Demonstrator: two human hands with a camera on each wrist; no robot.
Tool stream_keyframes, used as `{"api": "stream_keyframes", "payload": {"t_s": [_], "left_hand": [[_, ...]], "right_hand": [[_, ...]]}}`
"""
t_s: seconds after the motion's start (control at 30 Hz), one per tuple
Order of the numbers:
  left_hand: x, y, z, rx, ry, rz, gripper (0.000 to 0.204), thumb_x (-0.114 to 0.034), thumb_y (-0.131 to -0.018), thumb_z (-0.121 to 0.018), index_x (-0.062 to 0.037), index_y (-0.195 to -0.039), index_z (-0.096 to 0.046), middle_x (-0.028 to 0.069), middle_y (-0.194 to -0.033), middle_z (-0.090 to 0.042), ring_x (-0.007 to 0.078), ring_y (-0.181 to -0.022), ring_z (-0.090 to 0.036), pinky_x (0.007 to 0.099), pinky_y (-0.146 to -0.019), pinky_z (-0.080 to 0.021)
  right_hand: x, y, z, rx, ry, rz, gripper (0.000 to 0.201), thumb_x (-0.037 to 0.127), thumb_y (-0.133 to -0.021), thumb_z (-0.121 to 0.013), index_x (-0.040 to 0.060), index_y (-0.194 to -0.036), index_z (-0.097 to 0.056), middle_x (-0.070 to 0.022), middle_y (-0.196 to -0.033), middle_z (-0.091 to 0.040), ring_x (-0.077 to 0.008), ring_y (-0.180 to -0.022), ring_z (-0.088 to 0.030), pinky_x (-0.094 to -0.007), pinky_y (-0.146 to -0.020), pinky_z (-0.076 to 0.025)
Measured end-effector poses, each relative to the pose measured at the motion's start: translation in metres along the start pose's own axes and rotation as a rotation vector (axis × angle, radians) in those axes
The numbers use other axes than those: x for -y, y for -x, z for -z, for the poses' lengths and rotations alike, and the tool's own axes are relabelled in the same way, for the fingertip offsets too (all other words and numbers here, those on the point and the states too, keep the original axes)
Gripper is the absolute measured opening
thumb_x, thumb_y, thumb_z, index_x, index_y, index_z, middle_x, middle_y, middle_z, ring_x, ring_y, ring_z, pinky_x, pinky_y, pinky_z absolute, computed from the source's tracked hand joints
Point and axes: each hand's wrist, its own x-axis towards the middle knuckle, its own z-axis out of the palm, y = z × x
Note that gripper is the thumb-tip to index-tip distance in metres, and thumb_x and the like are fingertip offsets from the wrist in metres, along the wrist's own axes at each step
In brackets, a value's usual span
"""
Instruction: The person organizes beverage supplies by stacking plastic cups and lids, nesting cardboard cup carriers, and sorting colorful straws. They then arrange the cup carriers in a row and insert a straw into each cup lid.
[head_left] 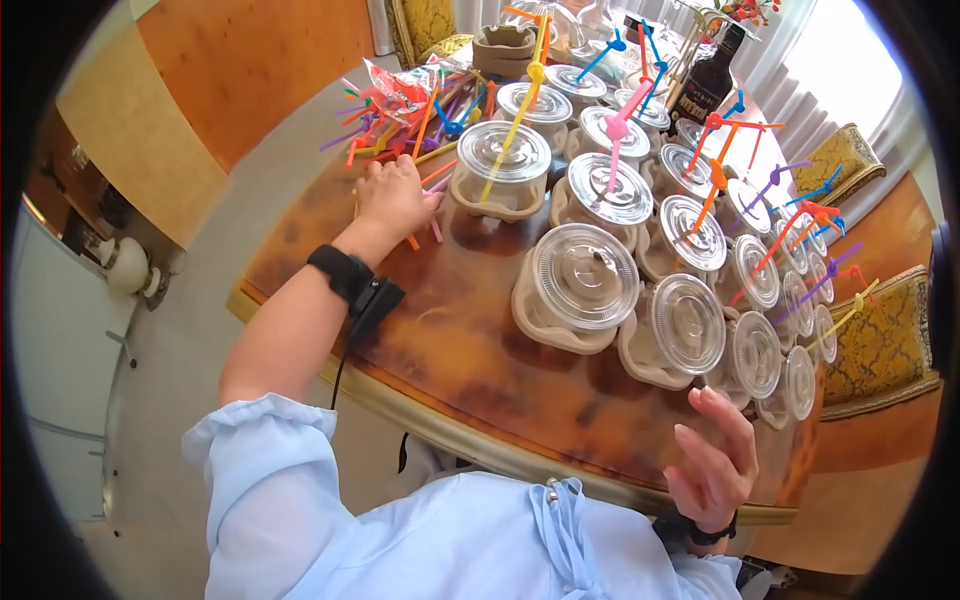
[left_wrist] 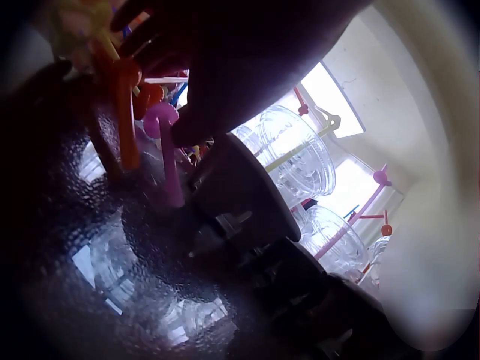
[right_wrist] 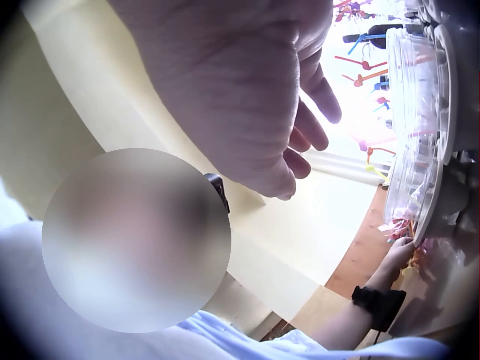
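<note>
Knotted straws lie around my left hand (head_left: 393,198) at the table's left side. In the left wrist view a pink straw (left_wrist: 169,157) and an orange straw (left_wrist: 126,112) are beside the thumb; the fingers (left_wrist: 154,49) are spread from it, with no firm grip visible. Near the front edge, my right hand (head_left: 715,465) is raised with loosely bent fingers, holding nothing, below the lidded clear cups (head_left: 686,322) in paper carriers. The right wrist view shows that hand (right_wrist: 247,90) empty too. Several cups farther back have knotted straws, such as a pink one (head_left: 617,125), on or across their lids.
A heap of coloured straws with a red-and-clear wrapper (head_left: 400,95) sits at the back left. Stacked carriers (head_left: 503,50) and a dark bottle (head_left: 708,75) stand at the back. Patterned chairs (head_left: 880,345) are on the right, beyond the wooden table (head_left: 440,350).
</note>
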Motion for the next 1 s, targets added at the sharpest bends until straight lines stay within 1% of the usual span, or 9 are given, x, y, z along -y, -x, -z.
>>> {"api": "stream_keyframes", "payload": {"t_s": [0.17,0.27,0.37,0.47,0.57,0.67,0.77,0.87,1.0], "left_hand": [[-0.006,-0.006,0.004,0.138,-0.034,0.052,0.051,-0.032,-0.071,-0.065,0.0001,-0.108,-0.053,0.0191,-0.108,-0.062,0.0332,-0.109,-0.055,0.0456,-0.090,-0.044],[-0.005,-0.005,0.007,0.189,-0.010,0.101,0.053,-0.032,-0.069,-0.066,0.0009,-0.109,-0.056,0.0194,-0.108,-0.063,0.0335,-0.107,-0.057,0.0445,-0.090,-0.045],[-0.005,0.001,0.013,0.230,0.028,0.090,0.050,-0.031,-0.070,-0.065,0.0018,-0.107,-0.058,0.0196,-0.109,-0.062,0.0333,-0.107,-0.058,0.0434,-0.091,-0.046],[0.000,0.005,0.008,0.195,0.011,0.035,0.047,-0.030,-0.069,-0.063,0.0013,-0.103,-0.057,0.0239,-0.106,-0.060,0.0366,-0.104,-0.057,0.0464,-0.088,-0.046],[0.009,0.006,-0.003,-0.028,-0.056,-0.033,0.045,-0.027,-0.069,-0.063,0.0029,-0.102,-0.057,0.0249,-0.110,-0.057,0.0388,-0.107,-0.051,0.0451,-0.091,-0.044],[0.011,0.000,-0.003,0.082,-0.040,0.014,0.043,-0.023,-0.069,-0.063,0.0034,-0.102,-0.055,0.0258,-0.112,-0.055,0.0396,-0.110,-0.047,0.0441,-0.092,-0.043],[0.009,-0.001,-0.001,0.042,-0.009,0.029,0.041,-0.021,-0.069,-0.062,0.0033,-0.101,-0.054,0.0249,-0.109,-0.057,0.0392,-0.108,-0.049,0.0444,-0.091,-0.044],[0.011,0.001,0.001,0.070,0.003,0.030,0.039,-0.020,-0.070,-0.061,0.0017,-0.100,-0.053,0.0233,-0.105,-0.060,0.0393,-0.107,-0.050,0.0448,-0.091,-0.043],[0.013,0.011,0.005,0.124,-0.096,-0.033,0.030,-0.017,-0.074,-0.059,0.0001,-0.098,-0.055,0.0205,-0.097,-0.064,0.0368,-0.096,-0.058,0.0444,-0.085,-0.047]], "right_hand": [[-0.001,0.014,0.007,-0.042,-0.029,-0.041,0.031,0.016,-0.074,-0.072,-0.0008,-0.099,-0.065,-0.0226,-0.112,-0.057,-0.0352,-0.096,-0.061,-0.0458,-0.080,-0.049],[-0.004,0.021,0.008,-0.048,-0.057,-0.042,0.031,0.015,-0.072,-0.072,-0.0013,-0.098,-0.065,-0.0222,-0.109,-0.058,-0.0344,-0.094,-0.062,-0.0445,-0.079,-0.049],[-0.006,0.023,0.009,-0.044,-0.066,-0.037,0.031,0.014,-0.071,-0.072,-0.0016,-0.098,-0.065,-0.0220,-0.108,-0.059,-0.0340,-0.092,-0.062,-0.0436,-0.078,-0.050],[-0.006,0.025,0.009,-0.045,-0.080,-0.040,0.031,0.013,-0.071,-0.072,-0.0017,-0.098,-0.065,-0.0219,-0.107,-0.059,-0.0336,-0.090,-0.063,-0.0426,-0.076,-0.050],[-0.005,0.025,0.009,-0.034,-0.073,-0.037,0.031,0.012,-0.070,-0.072,-0.0016,-0.097,-0.065,-0.0210,-0.104,-0.060,-0.0329,-0.088,-0.063,-0.0412,-0.074,-0.051],[-0.005,0.026,0.008,-0.025,-0.074,-0.041,0.031,0.013,-0.069,-0.073,-0.0014,-0.096,-0.065,-0.0195,-0.102,-0.061,-0.0323,-0.085,-0.062,-0.0398,-0.072,-0.051],[-0.003,0.027,0.008,-0.025,-0.086,-0.055,0.032,0.013,-0.069,-0.073,-0.0010,-0.096,-0.065,-0.0179,-0.101,-0.062,-0.0317,-0.083,-0.062,-0.0392,-0.071,-0.051],[-0.002,0.026,0.006,-0.026,-0.092,-0.061,0.031,0.013,-0.068,-0.073,-0.0008,-0.095,-0.065,-0.0169,-0.098,-0.063,-0.0316,-0.080,-0.062,-0.0387,-0.070,-0.051],[-0.003,0.023,0.003,0.013,-0.119,-0.048,0.031,0.013,-0.068,-0.073,-0.0011,-0.094,-0.065,-0.0159,-0.096,-0.064,-0.0314,-0.078,-0.061,-0.0379,-0.069,-0.051]]}}
